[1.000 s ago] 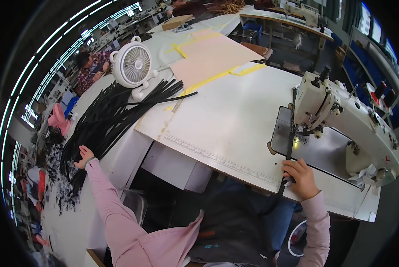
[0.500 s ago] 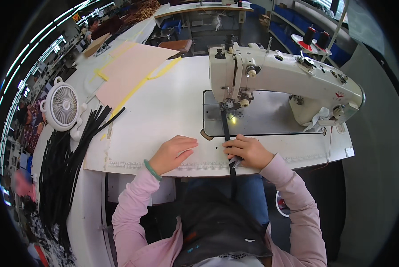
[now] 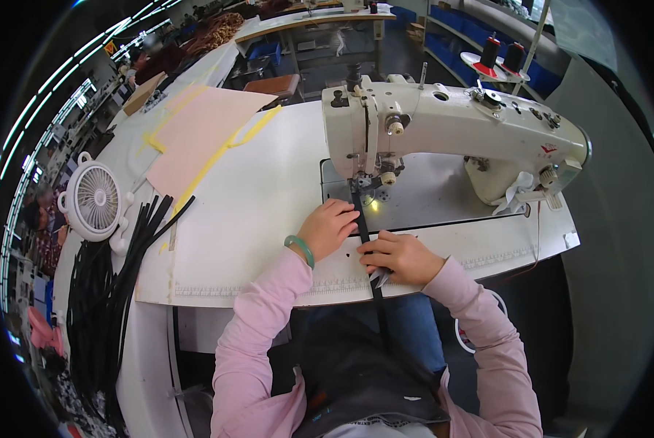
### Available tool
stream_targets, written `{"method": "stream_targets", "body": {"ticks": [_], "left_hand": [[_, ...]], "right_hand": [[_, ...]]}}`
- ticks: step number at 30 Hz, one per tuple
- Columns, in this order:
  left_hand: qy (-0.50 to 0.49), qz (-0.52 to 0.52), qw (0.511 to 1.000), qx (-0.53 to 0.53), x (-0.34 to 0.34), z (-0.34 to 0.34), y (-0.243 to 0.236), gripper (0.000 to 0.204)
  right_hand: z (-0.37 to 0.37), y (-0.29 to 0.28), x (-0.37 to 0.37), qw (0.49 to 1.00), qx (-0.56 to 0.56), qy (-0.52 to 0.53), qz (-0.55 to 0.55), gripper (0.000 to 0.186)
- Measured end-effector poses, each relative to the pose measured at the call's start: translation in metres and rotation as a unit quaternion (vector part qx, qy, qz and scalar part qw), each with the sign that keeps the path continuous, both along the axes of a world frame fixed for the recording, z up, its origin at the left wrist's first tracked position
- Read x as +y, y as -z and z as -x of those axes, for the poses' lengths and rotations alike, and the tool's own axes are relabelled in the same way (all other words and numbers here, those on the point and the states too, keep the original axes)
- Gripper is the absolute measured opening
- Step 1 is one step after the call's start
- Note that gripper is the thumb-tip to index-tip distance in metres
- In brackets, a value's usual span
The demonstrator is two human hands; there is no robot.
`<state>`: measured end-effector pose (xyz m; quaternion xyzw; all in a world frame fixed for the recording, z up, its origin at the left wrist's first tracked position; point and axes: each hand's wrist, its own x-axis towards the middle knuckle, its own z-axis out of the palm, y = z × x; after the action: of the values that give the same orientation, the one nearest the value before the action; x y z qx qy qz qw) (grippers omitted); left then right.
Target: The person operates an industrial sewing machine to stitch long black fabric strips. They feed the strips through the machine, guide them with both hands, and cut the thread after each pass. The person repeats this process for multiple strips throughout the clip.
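Note:
A narrow black strap (image 3: pixel 364 228) runs from under the presser foot of the white sewing machine (image 3: pixel 414 117), across the table and down over its front edge into my lap. My left hand (image 3: pixel 328 228), wearing a green bangle (image 3: pixel 300 249), lies palm down left of the strap, its fingertips touching the strap's edge close to the foot. Nearer me, my right hand (image 3: pixel 403 258) has its fingers closed on the strap. A small pointed silver tool, seemingly thread snips (image 3: pixel 379 276), sticks out beneath that hand; its grip is hidden.
A bundle of black straps (image 3: pixel 104 306) hangs over the table's left side, next to a white fan (image 3: pixel 94 200). Pink sheets with yellow edges (image 3: pixel 203 131) lie behind. Thread spools (image 3: pixel 490 51) stand behind the machine. A printed ruler (image 3: pixel 210 291) follows the front edge.
My left hand has moved right and forward from the bare table to the strap beside the presser foot. My right hand stays on the strap. The whole view has shifted slightly.

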<state>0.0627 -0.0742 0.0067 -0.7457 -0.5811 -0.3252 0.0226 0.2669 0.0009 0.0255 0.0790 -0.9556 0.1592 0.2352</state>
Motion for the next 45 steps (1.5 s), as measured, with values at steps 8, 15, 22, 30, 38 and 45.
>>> {"method": "stream_targets", "body": {"ticks": [8,15,22,30,38,45], "left_hand": [[-0.013,0.039,0.999,0.021,-0.001,0.0,-0.001,0.039],[-0.011,0.042,0.999,0.025,-0.001,0.002,0.0,0.041],[-0.011,0.049,0.999,0.019,0.0,0.001,0.0,0.041],[-0.013,0.03,0.999,0.024,-0.001,0.002,0.004,0.041],[-0.013,0.042,0.999,0.026,-0.001,0.002,0.006,0.041],[-0.014,0.048,0.998,0.032,0.0,0.003,0.012,0.042]], "right_hand": [[0.0,0.001,0.001,1.0,0.003,0.0,0.003,0.021],[0.001,-0.001,0.0,1.0,0.009,-0.006,0.013,0.02],[0.0,-0.002,-0.001,1.0,0.019,0.0,0.004,0.018],[0.001,-0.006,-0.004,1.0,0.014,0.007,0.01,0.018],[0.002,-0.006,-0.005,1.0,-0.005,0.009,0.014,0.024],[0.002,-0.01,-0.008,0.999,-0.019,0.004,0.031,0.033]]}}
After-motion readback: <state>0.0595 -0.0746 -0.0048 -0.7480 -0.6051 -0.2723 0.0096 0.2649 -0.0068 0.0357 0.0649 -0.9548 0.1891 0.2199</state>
